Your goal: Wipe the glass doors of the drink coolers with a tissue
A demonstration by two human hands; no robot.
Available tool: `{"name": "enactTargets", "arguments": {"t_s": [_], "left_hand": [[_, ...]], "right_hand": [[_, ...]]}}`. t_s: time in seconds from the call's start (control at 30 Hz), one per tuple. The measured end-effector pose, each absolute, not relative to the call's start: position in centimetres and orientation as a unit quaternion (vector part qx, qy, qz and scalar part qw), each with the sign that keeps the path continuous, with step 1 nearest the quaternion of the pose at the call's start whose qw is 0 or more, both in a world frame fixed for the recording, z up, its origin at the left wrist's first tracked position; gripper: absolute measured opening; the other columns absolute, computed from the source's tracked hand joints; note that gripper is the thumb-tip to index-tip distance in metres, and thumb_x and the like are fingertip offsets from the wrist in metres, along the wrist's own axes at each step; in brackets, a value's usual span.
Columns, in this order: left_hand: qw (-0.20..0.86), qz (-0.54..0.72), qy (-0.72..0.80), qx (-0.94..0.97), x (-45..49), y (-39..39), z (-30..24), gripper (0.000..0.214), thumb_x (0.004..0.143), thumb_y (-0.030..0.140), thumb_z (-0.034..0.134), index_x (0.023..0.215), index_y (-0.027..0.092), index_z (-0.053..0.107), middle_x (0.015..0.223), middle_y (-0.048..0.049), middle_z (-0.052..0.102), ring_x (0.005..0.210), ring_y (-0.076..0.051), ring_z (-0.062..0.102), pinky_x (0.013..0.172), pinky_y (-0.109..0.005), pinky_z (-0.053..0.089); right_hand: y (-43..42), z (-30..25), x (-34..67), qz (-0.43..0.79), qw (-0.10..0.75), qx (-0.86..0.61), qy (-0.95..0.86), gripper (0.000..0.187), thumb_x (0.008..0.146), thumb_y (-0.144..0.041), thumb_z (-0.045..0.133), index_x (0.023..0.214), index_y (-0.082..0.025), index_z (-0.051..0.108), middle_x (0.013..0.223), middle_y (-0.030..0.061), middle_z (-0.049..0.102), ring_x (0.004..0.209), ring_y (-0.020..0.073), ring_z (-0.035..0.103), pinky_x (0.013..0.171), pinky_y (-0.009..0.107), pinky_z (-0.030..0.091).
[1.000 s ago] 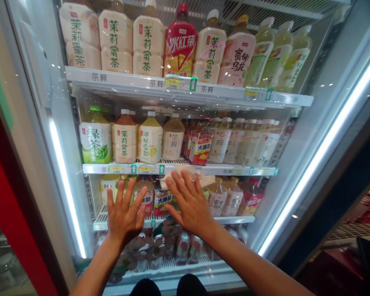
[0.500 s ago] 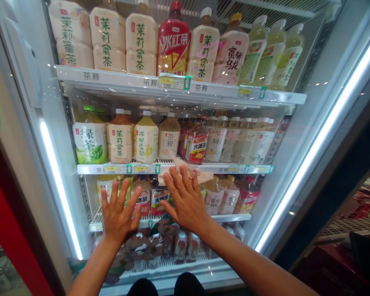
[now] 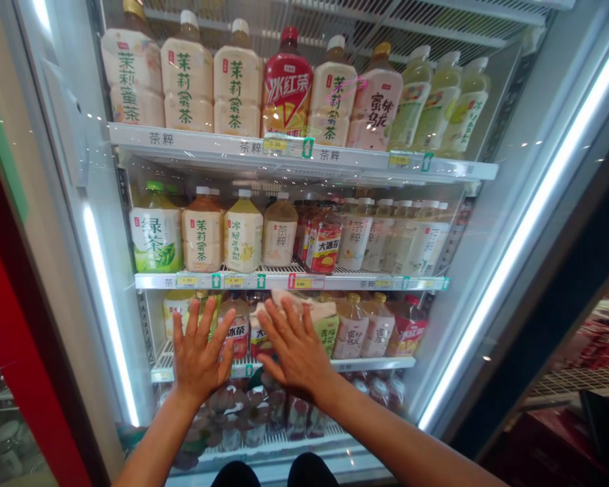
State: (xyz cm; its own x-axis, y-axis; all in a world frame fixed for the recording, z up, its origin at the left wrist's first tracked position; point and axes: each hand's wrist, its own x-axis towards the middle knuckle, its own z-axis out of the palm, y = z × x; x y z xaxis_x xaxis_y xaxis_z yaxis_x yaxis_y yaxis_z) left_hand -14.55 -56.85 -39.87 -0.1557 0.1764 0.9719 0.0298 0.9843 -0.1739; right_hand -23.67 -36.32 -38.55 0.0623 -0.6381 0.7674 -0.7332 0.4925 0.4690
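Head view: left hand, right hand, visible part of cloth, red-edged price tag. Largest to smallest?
1. Left hand and right hand: too alike to rank
2. Cloth, partly hidden
3. Red-edged price tag

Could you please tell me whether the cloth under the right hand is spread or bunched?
Spread, at least partly: the pale cloth shows on either side of the right hand. Whether it is folded, I cannot tell.
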Motion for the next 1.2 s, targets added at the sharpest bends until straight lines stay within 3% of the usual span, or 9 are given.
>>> {"name": "enactTargets", "arguments": {"t_s": [0.07, 0.2, 0.33, 0.43, 0.63, 0.77, 0.87, 1.07, 1.2], "left_hand": [[0.646, 0.056, -0.758, -0.067, -14.5, -56.8, -39.9, 0.072, 0.092, 0.023, 0.062, 0.158, 0.031, 0.036, 0.171, -0.0017, 0.022, 0.16, -0.027, 0.017, 0.132, -0.052, 0.007], [0.646, 0.056, -0.758, -0.069, -14.4, -56.8, -39.8, 0.073, 0.091, 0.022, 0.061, 0.159, 0.031, 0.035, 0.171, -0.0014, 0.022, 0.16, -0.027, 0.017, 0.133, -0.051, 0.007], [0.651, 0.059, -0.754, -0.068, -14.4, -56.8, -39.7, 0.074, 0.091, 0.023, 0.062, 0.159, 0.031, 0.035, 0.171, -0.001, 0.022, 0.16, -0.027, 0.018, 0.133, -0.051, 0.007], [0.651, 0.059, -0.754, -0.066, -14.4, -56.7, -39.7, 0.074, 0.091, 0.023, 0.062, 0.159, 0.032, 0.034, 0.171, -0.0006, 0.022, 0.16, -0.026, 0.018, 0.133, -0.05, 0.008], [0.647, 0.059, -0.757, -0.07, -14.3, -56.9, -39.8, 0.072, 0.092, 0.024, 0.061, 0.158, 0.03, 0.035, 0.171, -0.0023, 0.023, 0.16, -0.027, 0.018, 0.133, -0.052, 0.008], [0.65, 0.056, -0.755, -0.066, -14.4, -56.9, -39.9, 0.072, 0.091, 0.024, 0.062, 0.158, 0.031, 0.036, 0.171, -0.0014, 0.023, 0.159, -0.027, 0.019, 0.133, -0.051, 0.009], [0.651, 0.057, -0.754, -0.067, -14.4, -56.8, -40.0, 0.072, 0.091, 0.023, 0.062, 0.158, 0.031, 0.036, 0.171, -0.0014, 0.023, 0.159, -0.027, 0.019, 0.133, -0.051, 0.009], [0.645, 0.055, -0.759, -0.066, -14.3, -56.9, -39.9, 0.072, 0.091, 0.023, 0.061, 0.158, 0.032, 0.035, 0.171, -0.0014, 0.023, 0.159, -0.027, 0.019, 0.133, -0.051, 0.009], [0.647, 0.054, -0.757, -0.07, -14.2, -56.9, -39.8, 0.073, 0.091, 0.022, 0.062, 0.158, 0.032, 0.036, 0.171, -0.0011, 0.023, 0.16, -0.027, 0.019, 0.133, -0.052, 0.008]], "right_hand": [[-36.8, -40.7, -23.7, 0.007, 0.525, 0.555, -0.645, 0.069, 0.099, -0.055, 0.053, 0.155, -0.014, 0.045, 0.171, 0.0047, 0.026, 0.162, 0.0292, 0.002, 0.132, 0.051, -0.002], [-36.6, -41.1, -24.3, -0.048, 0.508, 0.608, -0.608, 0.065, 0.099, -0.051, 0.057, 0.155, -0.02, 0.046, 0.169, -0.0009, 0.032, 0.161, 0.0215, 0.011, 0.132, 0.043, 0.019], [-36.2, -37.7, -24.0, 0.024, 0.513, 0.506, -0.693, 0.07, 0.1, -0.045, 0.056, 0.16, -0.015, 0.035, 0.169, 0.0074, 0.032, 0.162, 0.0275, 0.007, 0.132, 0.053, 0.01], [-36.5, -39.1, -23.5, 0.055, 0.507, 0.493, -0.705, 0.073, 0.099, -0.046, 0.056, 0.16, -0.012, 0.035, 0.169, 0.0113, 0.031, 0.162, 0.0314, 0.003, 0.131, 0.057, 0.007], [-35.1, -42.1, -24.6, -0.072, 0.428, 0.671, -0.602, 0.059, 0.103, -0.042, 0.05, 0.157, -0.02, 0.043, 0.168, -0.0002, 0.034, 0.159, 0.0166, 0.02, 0.128, 0.037, 0.027], [-34.2, -36.9, -25.0, -0.039, 0.476, 0.588, -0.653, 0.065, 0.103, -0.043, 0.052, 0.16, -0.016, 0.035, 0.168, 0.0056, 0.035, 0.16, 0.0249, 0.016, 0.13, 0.049, 0.02], [-34.3, -36.9, -24.5, 0.004, 0.485, 0.535, -0.691, 0.072, 0.101, -0.044, 0.057, 0.161, -0.013, 0.032, 0.167, 0.0111, 0.034, 0.161, 0.0315, 0.013, 0.13, 0.056, 0.016], [-33.8, -43.0, -24.8, -0.064, 0.424, 0.673, -0.603, 0.055, 0.105, -0.041, 0.047, 0.156, -0.02, 0.043, 0.167, -0.0031, 0.036, 0.158, 0.0138, 0.022, 0.126, 0.034, 0.03], [-33.0, -39.9, -25.4, -0.019, 0.49, 0.563, -0.665, 0.062, 0.103, -0.04, 0.052, 0.159, -0.016, 0.038, 0.168, 0.0033, 0.035, 0.161, 0.0233, 0.011, 0.131, 0.047, 0.016]]}}
